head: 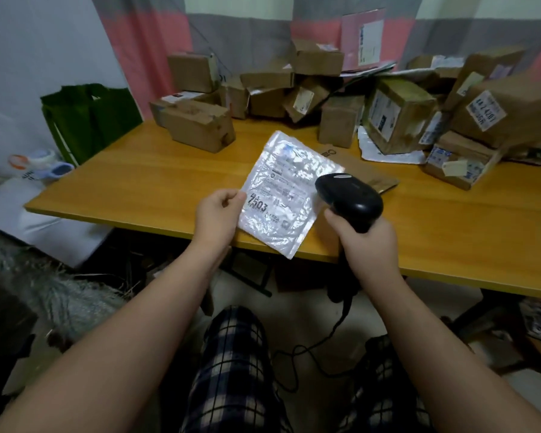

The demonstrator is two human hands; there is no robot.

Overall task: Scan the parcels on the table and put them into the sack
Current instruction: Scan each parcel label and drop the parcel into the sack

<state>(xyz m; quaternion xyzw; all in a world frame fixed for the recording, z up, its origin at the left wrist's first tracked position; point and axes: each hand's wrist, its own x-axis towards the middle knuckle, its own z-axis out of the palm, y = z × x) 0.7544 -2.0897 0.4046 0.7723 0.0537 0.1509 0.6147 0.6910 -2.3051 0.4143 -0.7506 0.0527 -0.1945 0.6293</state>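
Observation:
My left hand (218, 214) pinches the left edge of a flat white plastic mailer (286, 192) with a printed label reading 7503, held tilted above the table's front edge. My right hand (367, 242) grips the handle of a black barcode scanner (350, 200), whose head points at the mailer's label from the right. The scanner's cable hangs down between my knees. A woven grey-white sack (53, 295) lies on the floor at the lower left, its mouth not clearly visible.
Several brown cardboard parcels (200, 125) pile along the back and right of the wooden table (138, 179). A flat brown envelope (366, 170) lies behind the mailer. A green bag (88, 120) and white bags (19, 164) stand left of the table.

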